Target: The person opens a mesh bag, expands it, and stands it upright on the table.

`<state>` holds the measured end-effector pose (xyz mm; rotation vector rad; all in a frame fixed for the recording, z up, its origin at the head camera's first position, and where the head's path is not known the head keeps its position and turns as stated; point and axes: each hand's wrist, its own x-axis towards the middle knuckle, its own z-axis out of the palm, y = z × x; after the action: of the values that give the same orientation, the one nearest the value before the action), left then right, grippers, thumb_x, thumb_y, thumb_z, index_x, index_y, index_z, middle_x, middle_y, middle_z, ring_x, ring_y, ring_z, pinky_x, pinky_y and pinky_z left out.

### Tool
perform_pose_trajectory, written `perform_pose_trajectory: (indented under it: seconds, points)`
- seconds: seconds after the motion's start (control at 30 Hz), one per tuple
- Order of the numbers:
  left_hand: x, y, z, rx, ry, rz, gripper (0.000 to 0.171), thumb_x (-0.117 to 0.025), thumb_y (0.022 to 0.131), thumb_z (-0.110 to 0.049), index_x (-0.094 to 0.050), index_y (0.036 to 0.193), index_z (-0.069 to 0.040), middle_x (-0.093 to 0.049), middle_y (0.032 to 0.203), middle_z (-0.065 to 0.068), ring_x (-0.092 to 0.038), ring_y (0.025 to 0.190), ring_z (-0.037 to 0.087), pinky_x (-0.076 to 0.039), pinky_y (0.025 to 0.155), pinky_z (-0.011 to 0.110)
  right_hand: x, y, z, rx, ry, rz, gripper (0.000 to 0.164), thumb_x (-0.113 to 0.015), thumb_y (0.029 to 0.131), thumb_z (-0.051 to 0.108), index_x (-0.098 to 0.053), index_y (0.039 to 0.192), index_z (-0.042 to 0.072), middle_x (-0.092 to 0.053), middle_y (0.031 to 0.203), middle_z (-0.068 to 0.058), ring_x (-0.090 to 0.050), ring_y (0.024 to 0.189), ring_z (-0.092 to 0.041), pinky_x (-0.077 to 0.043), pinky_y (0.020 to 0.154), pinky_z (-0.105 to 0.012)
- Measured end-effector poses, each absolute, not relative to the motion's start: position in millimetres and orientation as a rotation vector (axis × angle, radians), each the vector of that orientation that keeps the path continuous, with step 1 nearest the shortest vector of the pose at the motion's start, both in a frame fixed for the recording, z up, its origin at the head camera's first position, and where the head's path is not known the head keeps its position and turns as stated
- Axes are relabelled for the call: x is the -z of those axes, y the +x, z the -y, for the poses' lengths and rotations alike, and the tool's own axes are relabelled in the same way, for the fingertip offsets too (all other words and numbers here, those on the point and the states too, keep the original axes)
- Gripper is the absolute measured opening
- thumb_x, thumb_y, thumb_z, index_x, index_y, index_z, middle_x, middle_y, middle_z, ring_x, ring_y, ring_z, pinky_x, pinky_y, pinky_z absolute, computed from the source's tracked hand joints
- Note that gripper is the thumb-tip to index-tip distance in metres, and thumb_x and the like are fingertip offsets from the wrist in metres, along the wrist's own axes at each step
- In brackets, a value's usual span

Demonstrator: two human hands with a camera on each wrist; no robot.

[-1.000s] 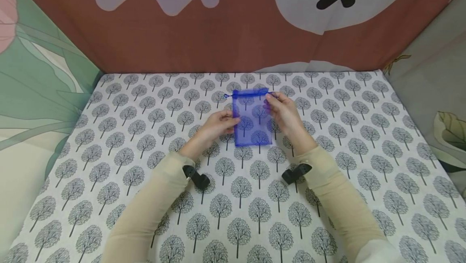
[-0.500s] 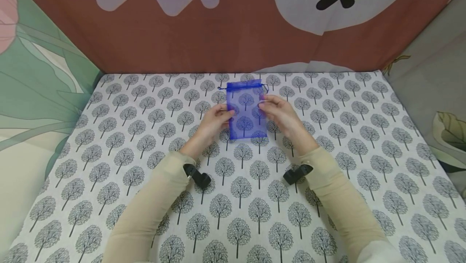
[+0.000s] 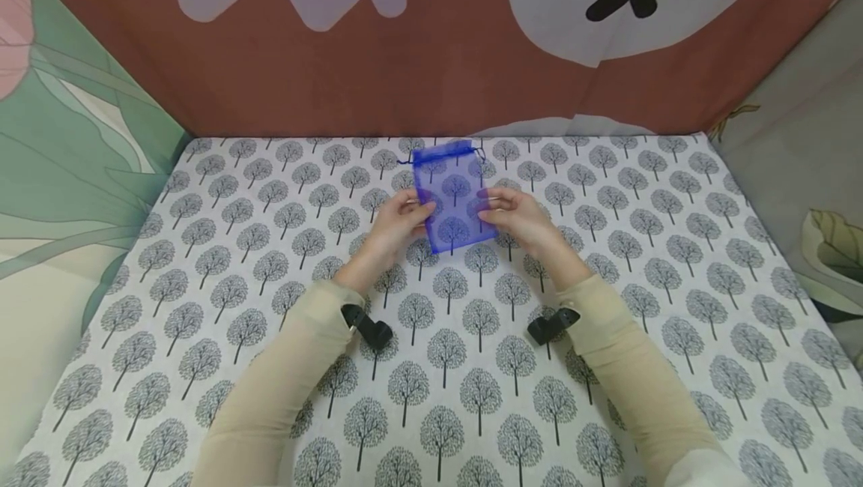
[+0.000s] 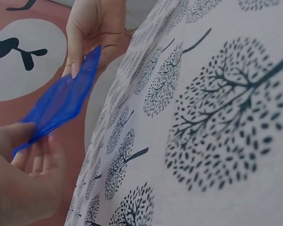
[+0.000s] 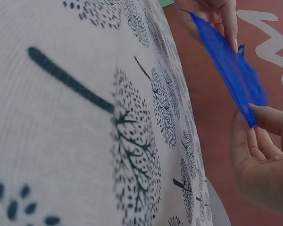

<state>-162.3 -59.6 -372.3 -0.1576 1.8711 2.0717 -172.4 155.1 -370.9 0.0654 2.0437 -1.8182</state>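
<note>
My left hand (image 3: 398, 223) grips the left side edge of a sheer blue drawstring bag (image 3: 453, 191), a little below its middle, with the thumb on the near face and the fingers curled behind. My right hand (image 3: 527, 223) pinches the opposite edge in the bag's lower half, thumb and fingers closed on the mesh. The bag is located between both hands, near the far end of the table, and the wrist views show it raised off the tablecloth (image 3: 445, 412). Viewed from the head, it is tilted: its mouth end points away from me and leans left, and the bottom edge slopes up toward my right. A drawcord loop (image 3: 481, 154) projects at the right of the gathered mouth; a thin cord end (image 3: 405, 162) projects at the left. The cloth's dark tree print is visible through the mesh. Beige sleeves (image 3: 270, 389) cover both forearms, and each wrist carries a black device (image 3: 369, 328). A reddish-brown hanging (image 3: 418, 82) with pale shapes stands behind the table's far edge.
</note>
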Motion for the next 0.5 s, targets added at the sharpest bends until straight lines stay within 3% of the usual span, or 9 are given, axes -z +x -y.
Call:
perform_pose_trajectory:
  seconds: [0.2, 0.37, 0.5]
  points:
    - [373.6, -158.6, 57.8, -1.897, -0.092, -1.907, 0.048, -0.059, 0.091, -0.004, -0.042, 0.136, -0.005, -0.056, 0.131, 0.024, -0.059, 0.116, 0.037, -0.050, 0.103, 0.038, 370.0, -171.8, -154.1, 1.923, 0.137, -2.044, 0.048, -0.060, 0.088, -0.002, -0.045, 0.133, -0.002, -0.062, 0.101, 0.004, -0.060, 0.089, -0.005, -0.054, 0.089, -0.019]
    - [373.1, -157.6, 56.5, -1.899, -0.095, -1.896, 0.052, -0.060, 0.089, 0.001, -0.041, 0.137, -0.005, -0.057, 0.128, 0.025, -0.059, 0.116, 0.036, -0.051, 0.102, 0.036, 368.8, -172.1, -154.0, 1.989, 0.181, -2.027, 0.044, -0.059, 0.088, -0.004, -0.045, 0.130, -0.003, -0.062, 0.097, 0.005, -0.059, 0.084, -0.002, -0.054, 0.085, -0.015]
    - [372.3, -158.4, 56.2, -1.933, -0.089, -1.885, 0.056, -0.059, 0.088, 0.005, -0.040, 0.139, -0.006, -0.056, 0.127, 0.027, -0.061, 0.110, 0.035, -0.052, 0.100, 0.037, 367.9, -173.2, -155.4, 2.007, 0.217, -2.026, 0.047, -0.058, 0.089, -0.002, -0.043, 0.134, -0.001, -0.062, 0.101, 0.003, -0.061, 0.087, -0.004, -0.053, 0.089, -0.017]
